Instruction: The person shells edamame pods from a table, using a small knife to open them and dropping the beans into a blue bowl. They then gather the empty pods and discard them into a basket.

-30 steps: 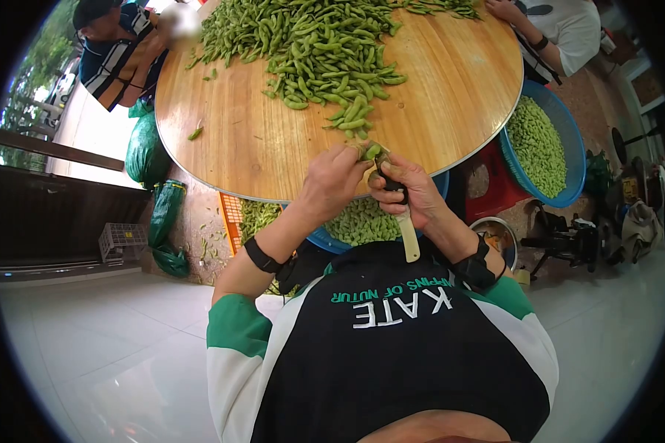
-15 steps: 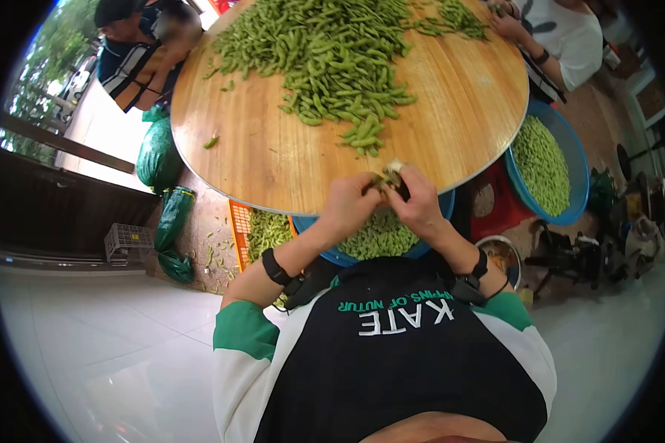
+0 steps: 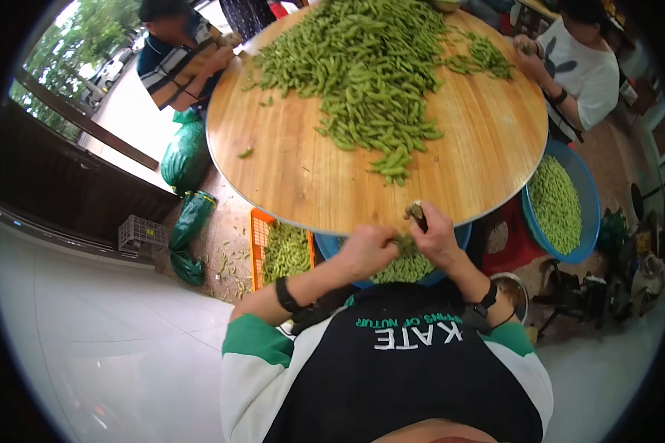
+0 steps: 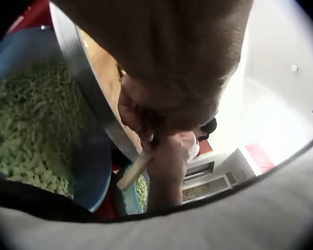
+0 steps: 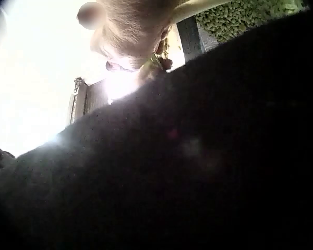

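Just off the near table edge, over a blue basin (image 3: 459,238) of shelled green beans (image 3: 403,269), the left hand (image 3: 368,251) pinches a small greenish pod (image 3: 403,242), partly blurred. Beside it, the right hand (image 3: 437,238) grips a dark tool (image 3: 417,214) whose tip points up between its thumb and fingers. That tool's cream handle (image 4: 133,173) sticks out below the right hand (image 4: 167,166) in the left wrist view and also shows in the right wrist view. A large heap of green pods (image 3: 377,81) lies on the round wooden table (image 3: 288,170).
An orange crate (image 3: 258,255) with pods stands left of the basin, green sacks (image 3: 188,156) farther left. Right of it are a red stool (image 3: 511,240), a metal bowl (image 3: 523,295) and another blue basin (image 3: 590,193) of beans. Two people sit across the table, left and right.
The hands were together around a pod at the table edge; they are now slightly apart, over the basin. The head view has shifted, so the table appears farther right and lower.
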Available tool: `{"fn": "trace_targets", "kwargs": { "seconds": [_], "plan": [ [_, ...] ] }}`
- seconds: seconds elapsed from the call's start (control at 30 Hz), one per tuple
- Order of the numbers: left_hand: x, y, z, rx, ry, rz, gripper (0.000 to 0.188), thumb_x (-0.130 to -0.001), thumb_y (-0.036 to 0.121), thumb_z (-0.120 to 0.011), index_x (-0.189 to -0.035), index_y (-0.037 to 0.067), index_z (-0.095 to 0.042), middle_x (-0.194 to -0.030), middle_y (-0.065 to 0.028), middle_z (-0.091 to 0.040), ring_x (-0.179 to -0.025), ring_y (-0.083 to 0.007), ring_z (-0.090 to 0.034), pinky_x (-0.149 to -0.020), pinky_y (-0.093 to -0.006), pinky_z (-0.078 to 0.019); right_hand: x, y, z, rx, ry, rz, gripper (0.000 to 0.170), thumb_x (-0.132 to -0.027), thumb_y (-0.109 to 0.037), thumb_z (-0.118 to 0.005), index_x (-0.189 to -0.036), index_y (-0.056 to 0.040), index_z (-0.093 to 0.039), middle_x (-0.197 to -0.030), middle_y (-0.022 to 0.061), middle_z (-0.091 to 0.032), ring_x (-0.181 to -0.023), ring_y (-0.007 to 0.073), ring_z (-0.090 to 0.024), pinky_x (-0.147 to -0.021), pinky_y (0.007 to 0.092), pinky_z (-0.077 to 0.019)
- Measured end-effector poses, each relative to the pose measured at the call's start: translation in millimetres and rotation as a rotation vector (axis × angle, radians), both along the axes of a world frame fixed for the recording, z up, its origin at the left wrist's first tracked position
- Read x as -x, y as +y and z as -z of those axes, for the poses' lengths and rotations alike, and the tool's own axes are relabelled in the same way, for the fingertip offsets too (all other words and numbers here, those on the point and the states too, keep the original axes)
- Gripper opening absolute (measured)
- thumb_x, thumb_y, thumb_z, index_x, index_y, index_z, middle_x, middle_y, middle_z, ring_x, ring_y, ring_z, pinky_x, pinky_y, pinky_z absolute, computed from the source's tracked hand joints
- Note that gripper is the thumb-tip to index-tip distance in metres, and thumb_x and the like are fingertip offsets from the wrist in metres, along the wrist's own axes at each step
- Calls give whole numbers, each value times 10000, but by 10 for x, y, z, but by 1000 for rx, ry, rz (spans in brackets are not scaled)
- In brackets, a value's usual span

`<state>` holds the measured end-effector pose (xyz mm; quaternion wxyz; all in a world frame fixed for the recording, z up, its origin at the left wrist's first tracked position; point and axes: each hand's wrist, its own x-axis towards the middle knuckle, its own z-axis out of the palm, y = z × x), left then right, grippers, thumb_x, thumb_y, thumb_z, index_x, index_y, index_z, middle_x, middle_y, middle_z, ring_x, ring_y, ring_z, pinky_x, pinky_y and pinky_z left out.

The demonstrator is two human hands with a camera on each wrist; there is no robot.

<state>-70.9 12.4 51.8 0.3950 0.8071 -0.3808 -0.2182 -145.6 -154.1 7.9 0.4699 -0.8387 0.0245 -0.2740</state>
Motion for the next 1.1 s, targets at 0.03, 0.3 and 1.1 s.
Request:
{"fn": "trace_targets", "kwargs": {
  "seconds": [0.03,0.3,1.1],
  "plan": [
    [-17,132,-5,-37,-78,42,169,-773,113,-561,-847,-19,-636,-657,-226,-587,-614,-343,-621,-570,-406,-483,42,-21,-42,-55,10,-79,178,-773,-11,-627,-927,-4,-538,-741,168,-535,-666,358,-569,-588,386,-450],
    [-434,821,-176,-443,-554,135,141,-809,100,-566,-911,19,-620,-768,-170,-604,-774,-353,-613,-697,-449,-490,126,-93,41,132,-11,-326,189,-765,-104,-697,-857,-15,-558,-692,142,-526,-620,336,-537,-551,393,-423],
    [-505,-534,176,515,784,-63,168,-829,42,-676,-988,2,-637,-809,-32,-642,-607,-67,-540,-474,-191,-377,63,-207,-89,-1300,229,-477,363,-973,-161,-468,-1318,-58,-420,-882,56,-557,-575,61,-429,-429,177,-351]
  ]
}}
